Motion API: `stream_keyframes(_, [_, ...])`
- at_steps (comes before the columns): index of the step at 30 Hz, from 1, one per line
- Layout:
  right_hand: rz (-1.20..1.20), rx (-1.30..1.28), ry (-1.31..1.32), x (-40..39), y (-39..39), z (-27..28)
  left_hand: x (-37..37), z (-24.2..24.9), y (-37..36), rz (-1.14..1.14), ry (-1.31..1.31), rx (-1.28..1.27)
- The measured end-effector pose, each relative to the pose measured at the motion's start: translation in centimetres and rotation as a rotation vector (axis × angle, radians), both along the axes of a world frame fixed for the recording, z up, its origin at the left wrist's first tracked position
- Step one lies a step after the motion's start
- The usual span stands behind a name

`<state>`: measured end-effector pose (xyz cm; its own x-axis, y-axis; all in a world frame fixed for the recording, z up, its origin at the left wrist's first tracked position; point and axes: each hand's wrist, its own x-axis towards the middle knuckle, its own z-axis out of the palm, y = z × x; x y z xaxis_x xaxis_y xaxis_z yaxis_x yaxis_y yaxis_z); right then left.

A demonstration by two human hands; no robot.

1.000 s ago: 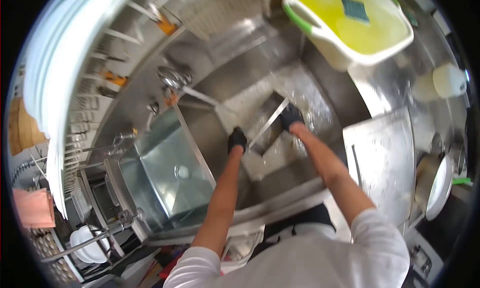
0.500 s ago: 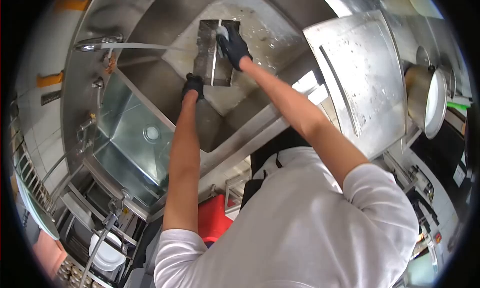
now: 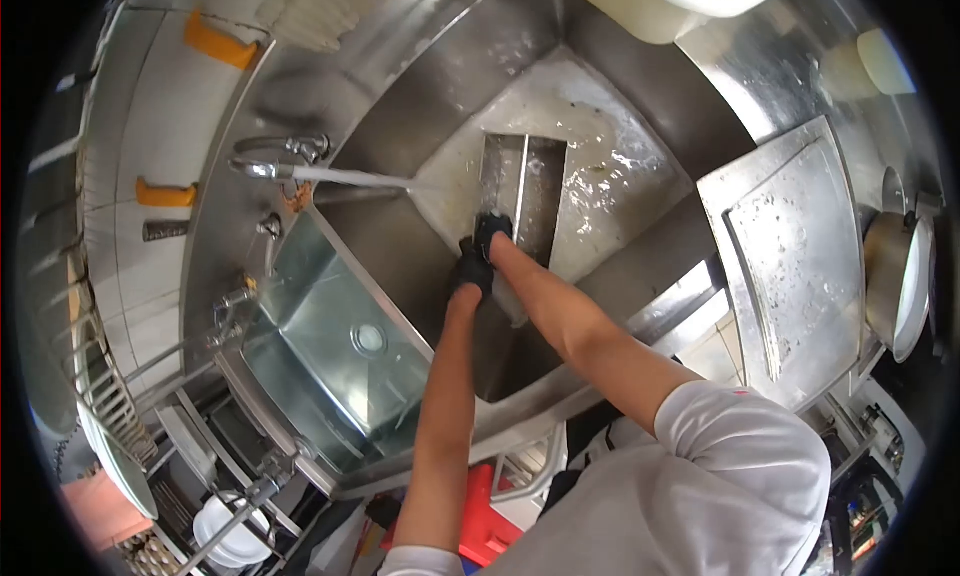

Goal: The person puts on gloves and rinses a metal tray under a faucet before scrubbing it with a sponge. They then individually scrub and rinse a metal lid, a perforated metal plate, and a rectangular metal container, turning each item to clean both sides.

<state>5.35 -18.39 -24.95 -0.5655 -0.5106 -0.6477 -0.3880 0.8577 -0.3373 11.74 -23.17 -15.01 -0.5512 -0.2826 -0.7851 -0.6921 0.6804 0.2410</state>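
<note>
A dark rectangular metal panel (image 3: 543, 181) with a bright ridge down its middle lies tilted in the large sink (image 3: 640, 211). My left hand (image 3: 472, 269), in a black glove, is closed at the panel's near left corner. Just above it, my gloved right hand (image 3: 493, 234) is pressed to the panel's left half, its fingers closed round a pale scouring pad, now mostly hidden. The two hands nearly touch.
Water streams from the faucet (image 3: 265, 168) into the large sink. A second sink basin (image 3: 330, 316) adjoins it on the left. On the right are a metal lid-like sheet (image 3: 800, 266) and a pot (image 3: 900, 286). A white tub (image 3: 650, 11) stands at the back.
My right hand has come down the panel from its far end to its near left part, beside my left hand. The view has shifted, so the sink sits lower and further right.
</note>
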Motion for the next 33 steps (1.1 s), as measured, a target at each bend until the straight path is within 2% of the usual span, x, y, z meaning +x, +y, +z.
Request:
stream_keyframes(2, [-0.106,0.014,-0.12,-1.1,-0.5,-2.3,0.1,-0.9,0.3,0.069,0.105,-0.017])
stream_keyframes(6, [-0.168,-0.002,-0.175,-1.0,-2.1,-4.8,-2.2,4.9,2.9,0.137,0.073,0.003])
stream_keyframes(8, [-0.19,-0.01,-0.179,-1.3,-2.3,-5.4,-2.4,5.6,3.4,0.185,0.069,0.024])
stream_keyframes(10, [-0.215,-0.024,-0.186,-1.5,-2.2,-5.7,-2.3,5.1,3.7,0.348,0.127,0.164])
stream_keyframes(12, [-0.259,-0.046,-0.213,-1.8,-1.9,-5.8,-1.3,1.8,2.5,0.258,0.198,0.142])
stream_keyframes(14, [-0.369,-0.105,-0.278,-2.0,-1.4,-6.2,-0.8,1.0,1.9,0.179,0.262,0.116])
stream_keyframes(16, [-0.618,-0.202,-0.301,-3.4,-0.7,-6.6,-1.6,1.8,2.0,0.379,0.033,0.152])
stream_keyframes(17, [-0.9,-0.325,-0.321,-4.5,-0.4,-6.8,-1.5,2.3,2.1,0.383,0.038,0.157])
stream_keyframes(18, [-1.21,-0.508,-0.338,-6.1,-0.2,-7.0,-1.4,2.6,2.3,0.288,0.045,0.068])
stream_keyframes(19, [-1.55,-0.825,-0.42,-8.0,-0.3,-6.8,-1.4,2.6,2.4,0.193,0.055,-0.02])
stream_keyframes(20, [-1.817,-1.159,-0.496,-9.9,-0.2,-6.7,-1.7,2.5,2.4,0.198,0.069,-0.012])
stream_keyframes(22, [-2.035,-1.517,-0.647,-12.4,-0.1,-5.8,-0.9,1.2,1.8,0.112,0.04,-0.056])
stream_keyframes(23, [-2.088,-1.618,-0.7,-13.0,-0.2,-5.3,-0.6,0.5,1.7,0.119,0.048,-0.054])
stream_keyframes(24, [-2.114,-1.671,-0.744,-13.3,-0.5,-5.4,-0.2,-0.4,1.6,0.03,0.061,-0.121])
stream_keyframes(25, [-2.114,-1.714,-0.782,-13.4,-1.0,-6.0,-0.3,-0.4,1.6,-0.06,0.076,-0.191])
stream_keyframes(26, [-2.091,-1.744,-0.816,-13.7,-1.7,-6.5,-0.5,-0.4,1.6,-0.053,0.085,-0.196])
stream_keyframes(28, [-1.848,-1.845,-1.042,-13.9,-3.7,-14.3,-0.4,0.1,2.0,-0.076,0.057,-0.163])
stream_keyframes(29, [-1.786,-1.823,-1.059,-13.0,-2.5,-12.0,-0.4,0.0,2.1,-0.069,0.058,-0.159])
stream_keyframes(31, [-1.714,-1.788,-1.081,-12.6,-2.0,-11.4,-0.7,0.1,1.9,-0.084,0.044,-0.146])
stream_keyframes(33, [-1.992,-1.583,-0.974,-11.8,-2.0,-11.3,-0.9,0.5,1.9,-0.058,0.058,-0.142])
